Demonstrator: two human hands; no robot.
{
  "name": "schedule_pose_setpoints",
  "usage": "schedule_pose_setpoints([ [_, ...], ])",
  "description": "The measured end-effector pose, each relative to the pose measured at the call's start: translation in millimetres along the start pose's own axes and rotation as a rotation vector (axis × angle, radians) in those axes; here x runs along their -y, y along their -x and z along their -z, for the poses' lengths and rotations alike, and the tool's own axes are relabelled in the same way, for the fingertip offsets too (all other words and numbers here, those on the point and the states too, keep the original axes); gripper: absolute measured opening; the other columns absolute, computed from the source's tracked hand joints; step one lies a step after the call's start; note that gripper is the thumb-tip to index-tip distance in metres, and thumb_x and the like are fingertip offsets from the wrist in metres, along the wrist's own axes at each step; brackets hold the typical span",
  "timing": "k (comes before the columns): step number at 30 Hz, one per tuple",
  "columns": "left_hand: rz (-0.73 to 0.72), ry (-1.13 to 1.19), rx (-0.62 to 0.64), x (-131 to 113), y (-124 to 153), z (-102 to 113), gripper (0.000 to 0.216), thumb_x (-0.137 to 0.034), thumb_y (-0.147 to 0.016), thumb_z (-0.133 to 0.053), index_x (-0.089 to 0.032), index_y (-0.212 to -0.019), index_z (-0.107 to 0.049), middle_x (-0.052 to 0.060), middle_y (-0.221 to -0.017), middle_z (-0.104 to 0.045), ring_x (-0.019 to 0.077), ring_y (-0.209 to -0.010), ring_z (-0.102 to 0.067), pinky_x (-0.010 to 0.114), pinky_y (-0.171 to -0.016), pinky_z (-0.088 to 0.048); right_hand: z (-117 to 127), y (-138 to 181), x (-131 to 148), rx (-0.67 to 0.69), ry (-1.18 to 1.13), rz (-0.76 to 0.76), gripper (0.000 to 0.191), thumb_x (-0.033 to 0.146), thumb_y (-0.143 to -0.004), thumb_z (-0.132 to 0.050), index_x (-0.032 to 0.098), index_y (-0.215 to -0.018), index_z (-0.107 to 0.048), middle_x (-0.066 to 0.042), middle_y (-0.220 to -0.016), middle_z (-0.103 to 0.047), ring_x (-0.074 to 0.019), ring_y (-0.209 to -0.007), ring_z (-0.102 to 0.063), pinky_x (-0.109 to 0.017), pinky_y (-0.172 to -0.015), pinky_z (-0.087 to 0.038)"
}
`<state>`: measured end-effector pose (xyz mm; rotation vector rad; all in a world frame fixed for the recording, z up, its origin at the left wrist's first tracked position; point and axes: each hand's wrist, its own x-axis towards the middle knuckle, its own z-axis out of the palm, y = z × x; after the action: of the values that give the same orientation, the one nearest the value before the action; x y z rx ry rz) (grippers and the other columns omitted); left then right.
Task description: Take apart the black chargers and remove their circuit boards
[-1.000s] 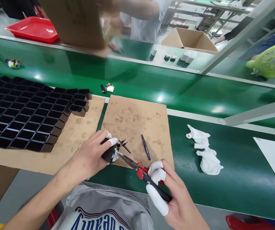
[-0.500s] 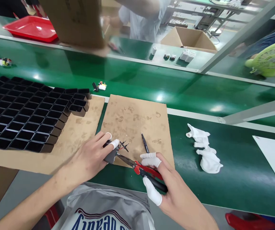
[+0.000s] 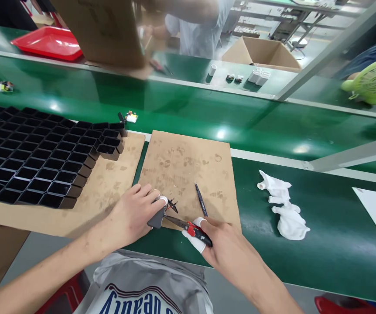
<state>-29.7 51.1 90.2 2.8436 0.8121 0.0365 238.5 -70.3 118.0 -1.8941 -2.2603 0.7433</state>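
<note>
My left hand (image 3: 135, 212), with white covers on some fingertips, is closed around a small dark plastic case (image 3: 157, 218). Short dark and red wires (image 3: 172, 205) stick out of the case's right end. In my right hand (image 3: 220, 237), also wearing white finger covers, are long-nose pliers (image 3: 197, 232) with red and black handles. Their tips meet the case's right end; what they pinch there is too small to make out. Black tweezers (image 3: 200, 199) lie on the cardboard sheet (image 3: 188, 163) just beyond the pliers.
Many black open cases (image 3: 40, 157) stand packed together on cardboard at left. White gloves (image 3: 284, 205) lie on the green table to the right. Behind runs a green belt (image 3: 181, 113) carrying a small circuit board (image 3: 131, 116). Across it are a red tray (image 3: 49, 42), a person and a green fan (image 3: 373, 80).
My right hand has closed the pliers' handles, which were spread apart before. Both hands and the case have shifted slightly. The circuit board on the belt has moved left.
</note>
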Motion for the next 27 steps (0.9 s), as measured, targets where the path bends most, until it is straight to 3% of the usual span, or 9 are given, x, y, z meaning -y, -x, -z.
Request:
schedule_pose_setpoints([
  [6,-0.057,0.007,0.047,-17,-2,12,0.059,-0.008,-0.07,-0.085,-0.027,-0.12,-0.062,0.007,-0.118,-0.075,0.0342,-0.108,-0.067,0.044,-0.084,-0.045,4,10,-2,0.053,0.017,0.029,0.017,0.012,-0.098,-0.055,0.027,-0.093,-0.06,-0.001,-0.083,-0.074,-0.0209,-0.06,-0.067,-0.031,-0.058,-0.037],
  [9,-0.049,0.066,0.027,-14,0,14,0.059,-0.008,-0.07,-0.088,-0.029,-0.12,-0.063,0.005,-0.119,-0.074,0.0335,-0.111,-0.068,0.043,-0.087,-0.045,5,17,-10,0.053,0.013,0.036,0.022,0.009,-0.092,-0.054,0.027,-0.098,-0.065,-0.003,-0.088,-0.078,-0.0226,-0.065,-0.072,-0.032,-0.06,-0.04],
  [12,0.077,0.045,-0.094,11,13,25,0.056,-0.001,-0.069,-0.082,-0.03,-0.114,-0.065,0.005,-0.113,-0.075,0.0351,-0.11,-0.068,0.045,-0.089,-0.046,13,29,-38,-0.002,-0.017,-0.029,0.016,0.02,-0.099,-0.055,0.027,-0.096,-0.069,-0.004,-0.083,-0.079,-0.0228,-0.06,-0.071,-0.033,-0.059,-0.042],
  [15,0.222,-0.137,-0.202,36,26,45,0.045,-0.005,-0.079,-0.073,-0.027,-0.119,-0.067,0.011,-0.113,-0.076,0.041,-0.11,-0.066,0.049,-0.085,-0.046,25,40,-69,-0.11,-0.037,-0.143,0.024,0.038,-0.106,-0.055,0.027,-0.092,-0.071,-0.004,-0.071,-0.075,-0.0221,-0.05,-0.063,-0.033,-0.053,-0.04],
  [17,0.172,-0.141,-0.221,40,28,52,0.036,-0.009,-0.081,-0.07,-0.025,-0.112,-0.067,0.011,-0.109,-0.075,0.0391,-0.103,-0.066,0.048,-0.081,-0.046,28,41,-78,-0.139,-0.035,-0.168,0.031,0.047,-0.109,-0.057,0.028,-0.091,-0.072,-0.004,-0.071,-0.074,-0.0222,-0.051,-0.063,-0.033,-0.053,-0.042],
  [21,0.155,0.003,-0.193,21,12,33,0.037,-0.005,-0.073,-0.064,-0.024,-0.104,-0.064,0.009,-0.104,-0.072,0.035,-0.098,-0.065,0.046,-0.079,-0.047,16,23,-65,-0.165,-0.019,-0.131,0.037,0.052,-0.115,-0.052,0.027,-0.094,-0.071,-0.003,-0.077,-0.076,-0.0225,-0.057,-0.069,-0.033,-0.058,-0.045],
  [25,0.255,0.281,-0.114,8,-8,2,0.04,-0.003,-0.068,-0.066,-0.025,-0.102,-0.06,0.008,-0.107,-0.071,0.0348,-0.102,-0.066,0.046,-0.084,-0.048,1,1,-49,-0.269,0.203,0.015,0.039,0.042,-0.117,-0.049,0.028,-0.083,-0.059,-0.002,-0.071,-0.069,-0.0233,-0.055,-0.069,-0.034,-0.054,-0.035],
  [27,0.284,0.326,-0.118,7,-13,-6,0.039,-0.005,-0.067,-0.069,-0.025,-0.099,-0.058,0.007,-0.105,-0.071,0.0336,-0.1,-0.067,0.045,-0.084,-0.049,-4,-6,-49,-0.333,0.301,0.096,0.03,0.033,-0.114,-0.051,0.028,-0.085,-0.058,-0.003,-0.077,-0.071,-0.0247,-0.059,-0.071,-0.034,-0.054,-0.033],
])
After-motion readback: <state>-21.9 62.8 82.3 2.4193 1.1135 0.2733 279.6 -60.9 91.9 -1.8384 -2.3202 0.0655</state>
